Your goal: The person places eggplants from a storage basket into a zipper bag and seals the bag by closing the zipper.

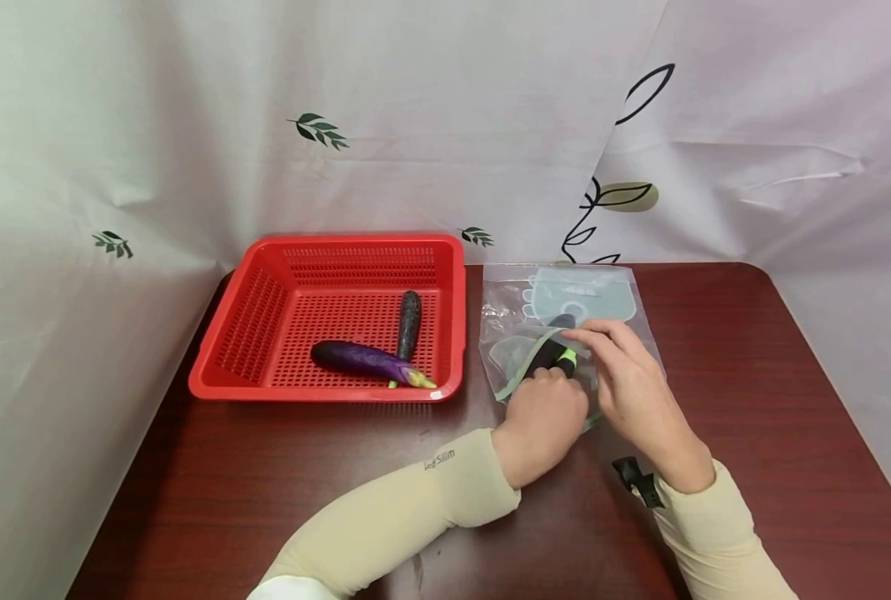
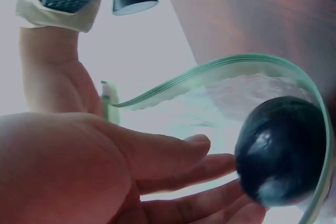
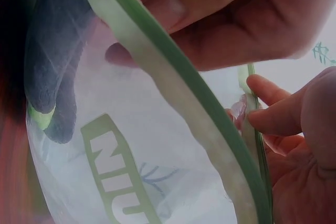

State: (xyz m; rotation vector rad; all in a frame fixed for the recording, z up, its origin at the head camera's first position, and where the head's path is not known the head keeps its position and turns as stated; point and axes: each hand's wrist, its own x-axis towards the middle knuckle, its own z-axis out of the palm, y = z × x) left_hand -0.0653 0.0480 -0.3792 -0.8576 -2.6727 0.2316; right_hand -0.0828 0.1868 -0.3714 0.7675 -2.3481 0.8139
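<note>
A clear zip bag (image 1: 493, 308) with a green rim lies on the table, its mouth held apart. My right hand (image 1: 636, 400) pinches its rim between thumb and fingers; the right wrist view shows those fingertips (image 3: 257, 114) on the zip strip. My left hand (image 1: 546, 421) is at the mouth, its fingertips hidden in the head view. In the left wrist view its fingers reach loosely extended beside the rounded end of a dark eggplant (image 2: 281, 150), with the thumb apart from it. Through the plastic, the right wrist view shows a dark vegetable (image 3: 47, 51) with a green tip and a slimmer dark one (image 3: 65, 111).
Left of the bag stands a red perforated basket (image 1: 201, 379). In it a purple eggplant (image 1: 358, 358) lies across a slim dark-green vegetable (image 1: 409, 321). A light curtain (image 1: 400, 167) hangs behind and beside the brown table (image 1: 745, 375).
</note>
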